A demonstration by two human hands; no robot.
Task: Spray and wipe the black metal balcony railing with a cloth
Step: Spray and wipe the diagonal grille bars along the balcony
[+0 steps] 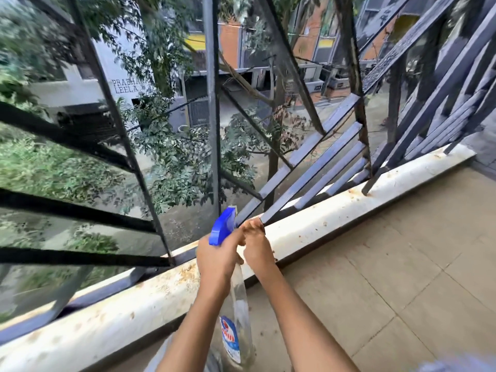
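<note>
A clear spray bottle point(239, 299) with a blue trigger head point(221, 228) and a blue-and-red label is held upright just inside the black metal railing point(212, 103). My left hand point(217, 260) grips the bottle's neck under the head. Beside it, my right hand point(257, 247) has its fingers curled at the front of the trigger head, by the nozzle. Both hands hover over the ledge at the foot of the bars. No cloth is clearly in view.
The railing's slanted bars stand on a stained white ledge point(349, 208). Beige floor tiles point(402, 277) spread to the right. Beyond the bars are trees, a street and buildings far below. A blurred bluish shape point(456, 366) sits at the bottom right corner.
</note>
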